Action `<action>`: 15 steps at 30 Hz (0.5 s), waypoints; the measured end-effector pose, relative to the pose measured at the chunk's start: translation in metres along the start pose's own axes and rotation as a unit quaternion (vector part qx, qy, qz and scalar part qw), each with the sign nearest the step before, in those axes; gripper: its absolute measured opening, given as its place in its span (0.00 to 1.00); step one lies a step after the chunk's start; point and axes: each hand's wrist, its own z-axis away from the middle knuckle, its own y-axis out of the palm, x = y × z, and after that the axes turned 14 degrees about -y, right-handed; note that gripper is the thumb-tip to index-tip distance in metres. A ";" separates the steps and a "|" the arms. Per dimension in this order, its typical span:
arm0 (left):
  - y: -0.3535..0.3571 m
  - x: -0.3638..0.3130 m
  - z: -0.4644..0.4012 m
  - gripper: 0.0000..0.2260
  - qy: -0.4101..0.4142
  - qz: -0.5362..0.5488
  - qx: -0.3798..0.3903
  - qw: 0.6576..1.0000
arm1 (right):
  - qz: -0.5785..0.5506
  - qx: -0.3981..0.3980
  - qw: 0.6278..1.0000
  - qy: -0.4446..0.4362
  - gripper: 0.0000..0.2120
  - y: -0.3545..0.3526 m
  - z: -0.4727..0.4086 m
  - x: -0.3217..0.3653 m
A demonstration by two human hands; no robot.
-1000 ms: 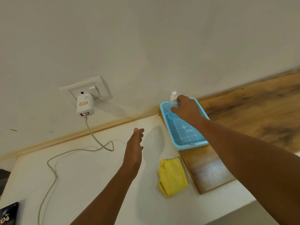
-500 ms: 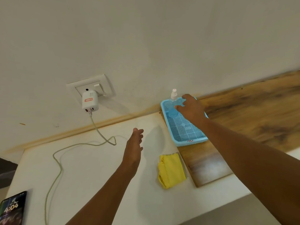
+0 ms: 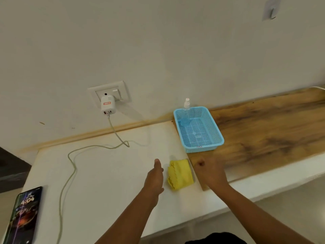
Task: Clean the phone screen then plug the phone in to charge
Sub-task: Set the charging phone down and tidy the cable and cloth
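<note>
The phone [image 3: 23, 216] lies face up at the bottom left of the white counter, its screen lit. A folded yellow cloth [image 3: 179, 174] lies between my hands. My left hand [image 3: 154, 176] hovers just left of the cloth, fingers apart, empty. My right hand [image 3: 212, 173] hovers just right of it over the wooden board, fingers loosely curled, holding nothing. A clear spray bottle [image 3: 186, 111] stands in the far corner of the blue basket [image 3: 213, 138]. A white charger [image 3: 108, 105] sits in the wall socket, and its cable [image 3: 70, 166] trails down the counter.
The wooden board [image 3: 272, 127] covers the right side of the counter under the basket. The counter's front edge runs across the lower right. A hook [image 3: 271, 10] hangs high on the wall.
My right hand let go of the spray bottle in the basket and drew back beside the cloth. My left hand also pulled back toward the cloth. The view tilted down, showing more of the phone.
</note>
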 end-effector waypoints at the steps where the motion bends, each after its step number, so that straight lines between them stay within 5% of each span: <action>1: 0.002 0.003 0.003 0.30 -0.007 0.005 0.002 1.000 | -0.003 0.020 1.000 0.023 0.10 0.005 0.002 -0.004; 7: 0.010 0.010 0.011 0.31 -0.033 0.040 0.019 0.998 | -0.037 0.097 0.991 0.081 0.07 0.025 0.006 -0.012; 15: 0.013 0.012 0.014 0.29 -0.039 0.070 0.052 0.995 | -0.044 0.107 0.986 0.117 0.16 0.035 0.006 -0.009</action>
